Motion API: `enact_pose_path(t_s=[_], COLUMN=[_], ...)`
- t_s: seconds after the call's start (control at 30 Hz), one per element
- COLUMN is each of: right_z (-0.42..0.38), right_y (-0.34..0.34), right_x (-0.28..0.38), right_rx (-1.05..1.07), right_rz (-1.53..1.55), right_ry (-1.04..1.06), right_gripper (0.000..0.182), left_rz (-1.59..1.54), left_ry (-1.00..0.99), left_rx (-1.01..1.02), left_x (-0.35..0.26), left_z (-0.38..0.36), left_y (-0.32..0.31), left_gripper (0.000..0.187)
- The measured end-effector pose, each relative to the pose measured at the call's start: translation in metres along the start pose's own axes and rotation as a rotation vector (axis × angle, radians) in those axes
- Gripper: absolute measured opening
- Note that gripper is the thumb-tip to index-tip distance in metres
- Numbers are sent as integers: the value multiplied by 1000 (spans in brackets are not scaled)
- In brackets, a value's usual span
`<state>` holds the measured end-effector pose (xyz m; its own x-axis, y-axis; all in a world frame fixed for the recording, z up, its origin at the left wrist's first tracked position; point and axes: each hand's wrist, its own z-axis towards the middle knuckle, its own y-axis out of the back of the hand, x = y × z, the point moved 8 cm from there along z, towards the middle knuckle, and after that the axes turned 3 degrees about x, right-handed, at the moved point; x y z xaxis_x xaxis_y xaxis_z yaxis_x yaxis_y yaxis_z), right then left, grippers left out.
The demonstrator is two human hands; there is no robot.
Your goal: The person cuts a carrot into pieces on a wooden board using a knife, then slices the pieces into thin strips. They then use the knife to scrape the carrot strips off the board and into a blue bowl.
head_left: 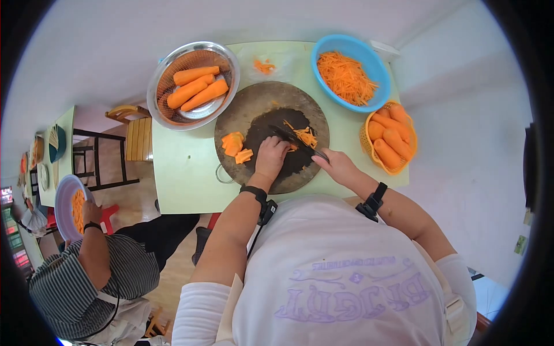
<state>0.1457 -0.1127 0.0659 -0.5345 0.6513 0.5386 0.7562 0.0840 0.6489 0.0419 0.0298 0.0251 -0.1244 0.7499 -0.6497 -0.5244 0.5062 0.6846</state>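
On the round dark cutting board (231, 118), my left hand (272, 156) has its fingers curled down on a small piece of carrot (292, 147). My right hand (339, 168) is closed round the handle of a black knife (291, 137), its blade beside my left fingertips. Thin carrot shreds (306, 136) lie just beyond the blade. Left of my left hand sit stacked carrot slices (233, 144) and a smaller pile of slices (243, 156). Part of the carrot piece is hidden by my fingers and the blade.
A metal bowl (153, 86) with whole carrots stands back left. At the back right are a blue basin (381, 75) of shreds and an orange basket (365, 141) of carrots. At far left, another person (98, 265) holds a purple basin (62, 202) near a wooden chair (139, 138).
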Motion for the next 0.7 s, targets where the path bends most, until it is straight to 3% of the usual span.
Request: enact_pose_path(t_s=[0.7], right_z=[-3], right_y=[-3], right_x=[-1], right_rx=[-95], right_rz=[-88], right_ry=[15], right_gripper=[49], left_rz=[-2], left_ry=[-6], left_rx=[-18], left_x=[-2], left_z=[0], left_y=[1], left_gripper=[6])
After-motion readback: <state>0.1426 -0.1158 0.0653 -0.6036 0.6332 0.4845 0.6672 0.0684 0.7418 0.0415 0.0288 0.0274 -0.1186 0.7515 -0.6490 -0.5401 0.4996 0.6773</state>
